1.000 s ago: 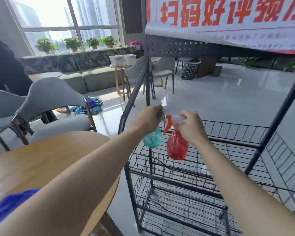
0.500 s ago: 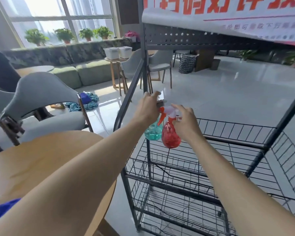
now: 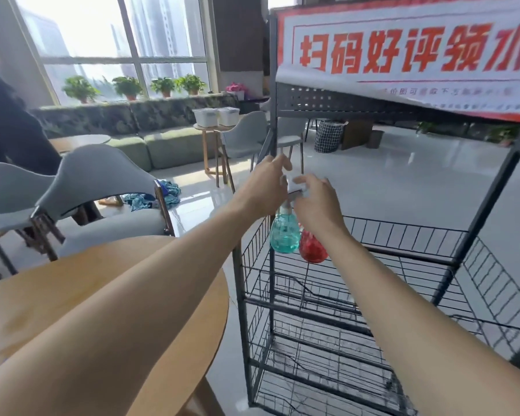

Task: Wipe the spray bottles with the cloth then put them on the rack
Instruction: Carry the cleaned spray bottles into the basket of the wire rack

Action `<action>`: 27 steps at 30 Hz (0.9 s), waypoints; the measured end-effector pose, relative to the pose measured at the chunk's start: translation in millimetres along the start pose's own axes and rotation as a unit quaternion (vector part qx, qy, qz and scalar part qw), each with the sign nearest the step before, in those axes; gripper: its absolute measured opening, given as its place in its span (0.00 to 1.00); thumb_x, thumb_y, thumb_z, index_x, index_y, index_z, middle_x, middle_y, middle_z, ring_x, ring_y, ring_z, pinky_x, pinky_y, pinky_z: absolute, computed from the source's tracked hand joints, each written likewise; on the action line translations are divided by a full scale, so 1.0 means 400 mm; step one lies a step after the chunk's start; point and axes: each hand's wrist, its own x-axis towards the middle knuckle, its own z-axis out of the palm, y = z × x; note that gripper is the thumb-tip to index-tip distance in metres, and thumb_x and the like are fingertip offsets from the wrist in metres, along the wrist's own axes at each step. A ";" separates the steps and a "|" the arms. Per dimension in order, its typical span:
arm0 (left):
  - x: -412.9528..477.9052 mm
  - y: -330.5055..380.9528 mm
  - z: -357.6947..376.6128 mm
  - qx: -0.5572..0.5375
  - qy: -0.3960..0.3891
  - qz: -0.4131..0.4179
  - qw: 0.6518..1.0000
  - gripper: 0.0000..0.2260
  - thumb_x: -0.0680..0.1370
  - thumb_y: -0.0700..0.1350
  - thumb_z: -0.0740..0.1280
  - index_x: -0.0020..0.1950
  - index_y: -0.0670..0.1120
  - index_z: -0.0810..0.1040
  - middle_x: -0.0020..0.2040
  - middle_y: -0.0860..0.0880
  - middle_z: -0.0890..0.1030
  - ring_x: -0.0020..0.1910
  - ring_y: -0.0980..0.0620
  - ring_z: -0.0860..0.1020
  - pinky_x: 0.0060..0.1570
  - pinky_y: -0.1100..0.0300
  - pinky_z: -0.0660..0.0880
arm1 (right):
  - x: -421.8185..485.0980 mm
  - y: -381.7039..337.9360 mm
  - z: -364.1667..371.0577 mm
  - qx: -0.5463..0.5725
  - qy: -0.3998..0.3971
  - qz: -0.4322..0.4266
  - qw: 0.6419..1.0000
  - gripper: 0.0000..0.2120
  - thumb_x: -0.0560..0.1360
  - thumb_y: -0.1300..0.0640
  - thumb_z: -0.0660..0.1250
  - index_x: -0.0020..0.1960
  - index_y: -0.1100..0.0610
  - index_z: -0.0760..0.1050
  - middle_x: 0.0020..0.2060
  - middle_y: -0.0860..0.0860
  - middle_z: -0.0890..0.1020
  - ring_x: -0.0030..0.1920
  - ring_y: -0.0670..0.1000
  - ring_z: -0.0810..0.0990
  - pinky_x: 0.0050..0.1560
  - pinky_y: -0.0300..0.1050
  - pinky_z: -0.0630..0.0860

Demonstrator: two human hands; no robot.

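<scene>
Left hand (image 3: 267, 183) pinches the teal bottle (image 3: 284, 235), right hand (image 3: 315, 202) the red bottle (image 3: 312, 250); seat both upright on the rack (image 3: 403, 228).

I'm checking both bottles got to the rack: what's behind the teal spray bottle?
A red spray bottle, partly showing behind and right of the teal spray bottle. Its neck and sprayer are hidden under the right hand gripping it.

Red bottle (image 3: 312, 250) head hidden behind right hand (image 3: 318, 202).
</scene>
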 end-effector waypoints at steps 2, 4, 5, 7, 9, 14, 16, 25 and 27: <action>-0.049 -0.011 -0.051 0.019 0.001 0.007 1.000 0.13 0.85 0.35 0.62 0.69 0.43 0.76 0.66 0.43 0.78 0.59 0.47 0.77 0.54 0.61 0.70 | -0.036 -0.060 0.007 0.011 -0.010 -0.019 1.000 0.20 0.79 0.64 0.67 0.69 0.52 0.78 0.65 0.55 0.77 0.63 0.57 0.78 0.63 0.56 0.79; -0.095 -0.033 -0.101 0.042 -0.003 0.000 0.999 0.14 0.85 0.36 0.62 0.69 0.44 0.77 0.66 0.43 0.79 0.61 0.44 0.79 0.53 0.59 0.72 | -0.069 -0.118 0.016 0.025 -0.023 -0.040 0.999 0.19 0.80 0.64 0.66 0.70 0.53 0.78 0.63 0.53 0.80 0.60 0.55 0.79 0.60 0.54 0.80; -0.119 -0.048 -0.128 0.053 -0.007 -0.010 0.999 0.14 0.85 0.36 0.62 0.70 0.43 0.77 0.66 0.42 0.79 0.61 0.43 0.80 0.52 0.57 0.72 | -0.085 -0.148 0.022 0.033 -0.031 -0.049 0.998 0.18 0.81 0.63 0.66 0.69 0.53 0.79 0.61 0.52 0.81 0.58 0.53 0.80 0.58 0.51 0.80; -0.168 -0.085 -0.178 0.069 -0.014 -0.040 0.997 0.14 0.84 0.37 0.62 0.70 0.42 0.76 0.67 0.42 0.80 0.61 0.41 0.80 0.51 0.56 0.72 | -0.119 -0.209 0.041 0.041 -0.055 -0.066 0.995 0.16 0.82 0.62 0.65 0.67 0.51 0.80 0.56 0.50 0.83 0.52 0.51 0.81 0.49 0.46 0.77; -0.225 -0.133 -0.227 0.076 -0.014 -0.080 0.994 0.14 0.84 0.38 0.62 0.70 0.43 0.76 0.67 0.41 0.81 0.62 0.41 0.80 0.51 0.55 0.71 | -0.150 -0.272 0.076 0.040 -0.091 -0.089 0.991 0.16 0.82 0.62 0.64 0.67 0.50 0.80 0.55 0.49 0.83 0.52 0.52 0.82 0.47 0.45 0.75; -0.407 -0.279 -0.348 0.133 -0.028 -0.162 0.977 0.15 0.84 0.43 0.63 0.70 0.45 0.74 0.66 0.41 0.81 0.62 0.40 0.80 0.50 0.55 0.68 | -0.249 -0.432 0.216 0.050 -0.184 -0.147 0.971 0.14 0.82 0.61 0.65 0.66 0.50 0.79 0.53 0.48 0.83 0.55 0.52 0.82 0.53 0.49 0.80; -0.485 -0.335 -0.408 0.146 -0.016 -0.195 0.970 0.14 0.83 0.43 0.63 0.69 0.45 0.75 0.65 0.43 0.82 0.61 0.40 0.80 0.50 0.54 0.68 | -0.292 -0.490 0.285 0.052 -0.214 -0.164 0.962 0.14 0.82 0.61 0.66 0.65 0.50 0.79 0.54 0.49 0.82 0.54 0.52 0.81 0.53 0.49 0.78; -0.865 -0.573 -0.602 0.224 -0.043 -0.309 0.923 0.19 0.81 0.42 0.64 0.72 0.46 0.75 0.69 0.42 0.79 0.68 0.38 0.78 0.63 0.46 0.77 | -0.487 -0.706 0.646 0.026 -0.344 -0.214 0.914 0.16 0.80 0.58 0.70 0.67 0.51 0.78 0.54 0.50 0.81 0.57 0.55 0.81 0.59 0.48 0.78; -0.929 -0.627 -0.651 0.243 -0.014 -0.334 0.911 0.19 0.81 0.43 0.64 0.73 0.44 0.74 0.68 0.40 0.77 0.68 0.36 0.76 0.64 0.43 0.76 | -0.529 -0.747 0.720 0.017 -0.372 -0.217 0.902 0.18 0.80 0.59 0.70 0.69 0.51 0.77 0.54 0.50 0.80 0.55 0.53 0.81 0.48 0.40 0.76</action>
